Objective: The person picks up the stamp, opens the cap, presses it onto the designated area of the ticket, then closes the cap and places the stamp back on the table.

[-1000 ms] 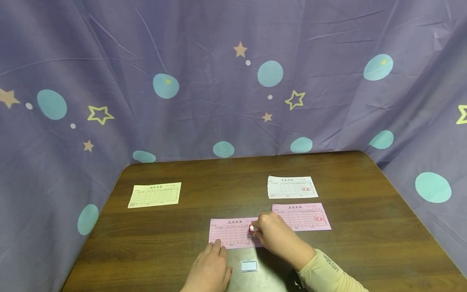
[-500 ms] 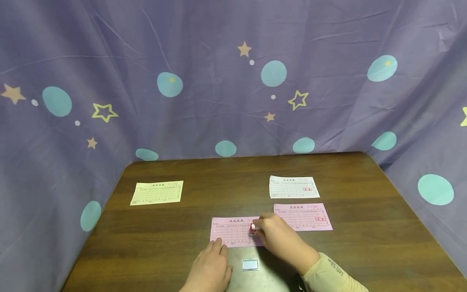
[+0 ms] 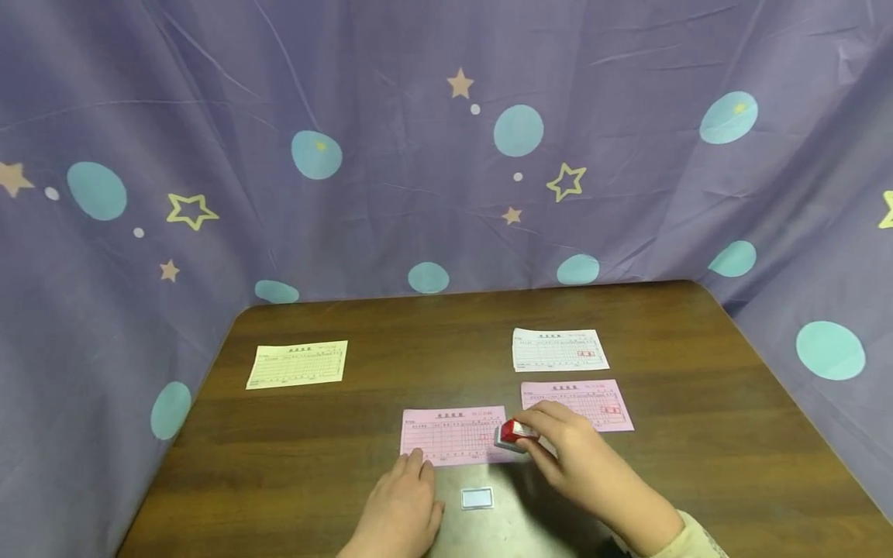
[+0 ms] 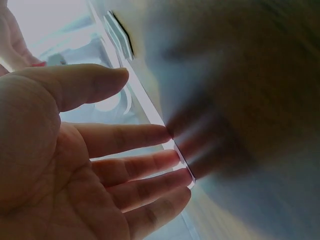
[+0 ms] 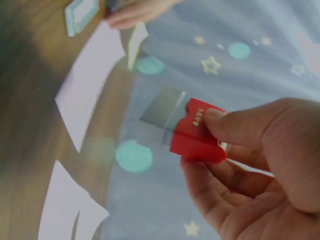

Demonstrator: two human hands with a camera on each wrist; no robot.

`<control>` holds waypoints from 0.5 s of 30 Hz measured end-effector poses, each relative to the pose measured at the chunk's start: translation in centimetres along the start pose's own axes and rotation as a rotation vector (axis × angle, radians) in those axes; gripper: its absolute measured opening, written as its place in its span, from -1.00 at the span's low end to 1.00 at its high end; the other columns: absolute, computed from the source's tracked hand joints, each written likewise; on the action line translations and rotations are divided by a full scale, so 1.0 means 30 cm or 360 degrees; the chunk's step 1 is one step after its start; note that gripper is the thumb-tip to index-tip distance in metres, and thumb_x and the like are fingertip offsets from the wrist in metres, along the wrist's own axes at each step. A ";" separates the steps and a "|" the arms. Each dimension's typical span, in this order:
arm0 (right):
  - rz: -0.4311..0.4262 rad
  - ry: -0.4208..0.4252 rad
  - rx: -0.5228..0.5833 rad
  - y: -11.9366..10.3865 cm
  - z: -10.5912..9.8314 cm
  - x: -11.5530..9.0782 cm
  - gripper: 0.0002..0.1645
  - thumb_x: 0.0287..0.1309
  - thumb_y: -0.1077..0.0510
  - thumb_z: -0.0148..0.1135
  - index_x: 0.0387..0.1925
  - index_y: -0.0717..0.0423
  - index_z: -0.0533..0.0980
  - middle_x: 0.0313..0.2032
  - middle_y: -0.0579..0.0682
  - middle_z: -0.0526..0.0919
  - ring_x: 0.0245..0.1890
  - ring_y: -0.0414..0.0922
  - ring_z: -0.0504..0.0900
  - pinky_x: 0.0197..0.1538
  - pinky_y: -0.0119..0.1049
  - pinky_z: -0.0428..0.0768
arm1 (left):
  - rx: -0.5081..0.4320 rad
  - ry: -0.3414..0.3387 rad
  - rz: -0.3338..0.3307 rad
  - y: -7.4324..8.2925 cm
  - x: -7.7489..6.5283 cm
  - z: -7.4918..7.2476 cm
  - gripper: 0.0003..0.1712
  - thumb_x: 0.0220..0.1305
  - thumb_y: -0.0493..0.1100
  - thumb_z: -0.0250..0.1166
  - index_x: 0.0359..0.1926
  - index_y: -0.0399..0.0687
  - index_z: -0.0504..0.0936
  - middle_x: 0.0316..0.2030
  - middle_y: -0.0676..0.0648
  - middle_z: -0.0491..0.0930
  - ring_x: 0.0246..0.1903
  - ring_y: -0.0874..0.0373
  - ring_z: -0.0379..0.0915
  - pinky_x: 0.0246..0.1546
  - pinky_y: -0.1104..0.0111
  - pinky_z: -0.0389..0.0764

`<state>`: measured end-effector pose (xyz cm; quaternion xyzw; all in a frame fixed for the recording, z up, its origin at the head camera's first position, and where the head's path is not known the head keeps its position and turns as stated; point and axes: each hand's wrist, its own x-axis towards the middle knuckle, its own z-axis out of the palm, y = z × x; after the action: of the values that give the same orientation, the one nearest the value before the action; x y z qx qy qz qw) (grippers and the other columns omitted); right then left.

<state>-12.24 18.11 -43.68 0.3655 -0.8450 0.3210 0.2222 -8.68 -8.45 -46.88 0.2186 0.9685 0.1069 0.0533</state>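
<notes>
My right hand [image 3: 582, 457] pinches a red stamp [image 3: 514, 430] with a clear base between thumb and fingers. In the right wrist view the stamp [image 5: 200, 134] is tilted, gold lettering on its side. It is raised over the right edge of the near pink form [image 3: 446, 435], where a small red mark shows. My left hand [image 3: 401, 504] lies with straight fingers on that form's lower left edge; the left wrist view shows the fingertips [image 4: 172, 157] right at the paper's edge. A small rectangular stamp cap [image 3: 477, 498] lies below the form.
A second pink form [image 3: 575, 399] and a white form [image 3: 558, 351], both with red stamp marks, lie at the right. Far left is a yellow form [image 3: 296, 365] without a red mark. A patterned purple curtain [image 3: 391, 139] stands behind the wooden table [image 3: 209, 465].
My right hand has lifted the stamp off the near pink form and moved right, uncovering a red mark there. The left hand has stayed in place.
</notes>
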 end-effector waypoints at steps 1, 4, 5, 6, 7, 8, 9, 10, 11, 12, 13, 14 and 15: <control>-0.0005 0.0016 0.0001 0.002 -0.017 -0.006 -0.76 0.18 0.24 0.45 -0.12 0.21 0.64 -0.23 -0.12 0.66 -0.27 -0.21 0.62 -0.17 -0.36 0.61 | -0.0001 -0.0004 -0.0003 0.001 0.002 -0.003 -0.38 0.21 -0.05 0.43 0.07 -0.54 0.57 0.15 -0.49 0.48 0.17 -0.37 0.42 0.09 -0.16 0.50; 0.0000 0.0058 -0.0004 0.009 -0.055 -0.029 -0.73 0.43 0.03 0.24 -0.12 0.18 0.64 -0.22 -0.15 0.66 -0.28 -0.23 0.61 -0.19 -0.39 0.60 | -0.0020 -0.0019 -0.0019 0.001 0.005 -0.008 -0.38 0.23 -0.05 0.42 0.08 -0.54 0.57 0.16 -0.49 0.47 0.18 -0.39 0.41 0.09 -0.18 0.49; -0.0002 0.0072 -0.0011 0.013 -0.063 -0.036 -0.65 0.48 -0.03 0.14 -0.12 0.17 0.64 -0.23 -0.15 0.67 -0.29 -0.22 0.61 -0.20 -0.39 0.59 | -0.0027 -0.0020 -0.0024 0.001 0.006 -0.009 -0.38 0.23 -0.05 0.42 0.08 -0.54 0.57 0.16 -0.49 0.47 0.19 -0.39 0.40 0.09 -0.19 0.49; -0.0001 0.0081 -0.0021 0.017 -0.069 -0.044 -0.58 0.51 -0.08 0.05 -0.13 0.16 0.64 -0.24 -0.16 0.66 -0.30 -0.23 0.61 -0.21 -0.40 0.58 | -0.0032 -0.0023 -0.0029 0.000 0.006 -0.009 -0.38 0.23 -0.05 0.42 0.08 -0.54 0.56 0.17 -0.50 0.46 0.19 -0.39 0.40 0.10 -0.19 0.48; -0.0003 0.0085 -0.0024 0.021 -0.073 -0.051 -0.57 0.52 -0.10 0.03 -0.14 0.15 0.64 -0.25 -0.17 0.67 -0.30 -0.23 0.61 -0.21 -0.40 0.58 | -0.0039 -0.0026 -0.0035 0.000 0.007 -0.009 -0.38 0.23 -0.05 0.42 0.09 -0.54 0.56 0.17 -0.50 0.46 0.20 -0.39 0.39 0.09 -0.20 0.48; -0.0002 0.0086 -0.0027 0.023 -0.077 -0.058 -0.56 0.52 -0.10 0.03 -0.14 0.15 0.64 -0.25 -0.17 0.67 -0.30 -0.23 0.60 -0.21 -0.40 0.57 | -0.0042 -0.0026 -0.0040 0.000 0.007 -0.008 -0.38 0.23 -0.05 0.42 0.09 -0.53 0.56 0.17 -0.50 0.46 0.20 -0.39 0.39 0.10 -0.20 0.48; -0.0003 0.0085 -0.0032 0.026 -0.080 -0.066 -0.56 0.52 -0.10 0.04 -0.15 0.15 0.65 -0.26 -0.18 0.67 -0.31 -0.23 0.60 -0.21 -0.41 0.57 | -0.0045 -0.0029 -0.0044 -0.001 0.007 -0.008 -0.37 0.23 -0.05 0.42 0.09 -0.53 0.56 0.18 -0.50 0.46 0.20 -0.40 0.39 0.10 -0.20 0.47; -0.0006 0.0081 -0.0029 0.029 -0.082 -0.073 -0.58 0.51 -0.09 0.07 -0.15 0.15 0.64 -0.26 -0.18 0.67 -0.31 -0.23 0.60 -0.21 -0.41 0.57 | -0.0046 -0.0031 -0.0047 -0.001 0.008 -0.007 -0.37 0.23 -0.05 0.42 0.09 -0.53 0.56 0.18 -0.50 0.46 0.20 -0.40 0.39 0.10 -0.21 0.47; -0.0007 0.0075 -0.0022 0.030 -0.083 -0.079 -0.63 0.49 -0.06 0.12 -0.15 0.15 0.64 -0.26 -0.18 0.67 -0.30 -0.23 0.61 -0.21 -0.41 0.57 | -0.0045 -0.0032 -0.0048 -0.001 0.008 -0.007 -0.38 0.23 -0.05 0.42 0.09 -0.53 0.56 0.17 -0.49 0.46 0.20 -0.39 0.39 0.10 -0.21 0.47; -0.0005 0.0068 -0.0018 0.031 -0.085 -0.086 -0.67 0.47 -0.03 0.17 -0.15 0.15 0.64 -0.26 -0.18 0.66 -0.30 -0.23 0.60 -0.20 -0.42 0.56 | -0.0045 -0.0032 -0.0048 -0.001 0.009 -0.006 -0.38 0.23 -0.05 0.42 0.09 -0.53 0.57 0.17 -0.49 0.46 0.20 -0.39 0.39 0.10 -0.20 0.47; -0.0004 0.0064 -0.0009 0.031 -0.087 -0.092 -0.72 0.44 0.01 0.23 -0.14 0.15 0.64 -0.25 -0.18 0.66 -0.30 -0.23 0.61 -0.19 -0.42 0.57 | -0.0044 -0.0033 -0.0047 -0.001 0.009 -0.005 -0.38 0.23 -0.05 0.42 0.08 -0.53 0.57 0.17 -0.49 0.47 0.19 -0.39 0.40 0.10 -0.20 0.47; -0.0002 0.0059 -0.0002 0.031 -0.089 -0.098 -0.76 0.41 0.04 0.28 -0.14 0.15 0.64 -0.25 -0.19 0.66 -0.29 -0.24 0.61 -0.18 -0.44 0.56 | -0.0046 -0.0035 -0.0048 -0.001 0.009 -0.004 -0.39 0.23 -0.06 0.42 0.08 -0.53 0.57 0.17 -0.48 0.47 0.19 -0.39 0.40 0.10 -0.20 0.47; -0.0002 0.0055 0.0009 0.029 -0.091 -0.104 -0.78 0.38 0.07 0.30 -0.13 0.15 0.64 -0.24 -0.19 0.66 -0.29 -0.24 0.61 -0.18 -0.45 0.56 | -0.0047 -0.0034 -0.0046 -0.002 0.009 -0.003 -0.39 0.23 -0.06 0.42 0.07 -0.53 0.58 0.16 -0.48 0.47 0.19 -0.39 0.40 0.10 -0.20 0.48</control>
<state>-10.55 21.98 -44.02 0.3611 -0.8399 0.3297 0.2358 -8.96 -8.39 -46.82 0.2049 0.9692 0.1181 0.0685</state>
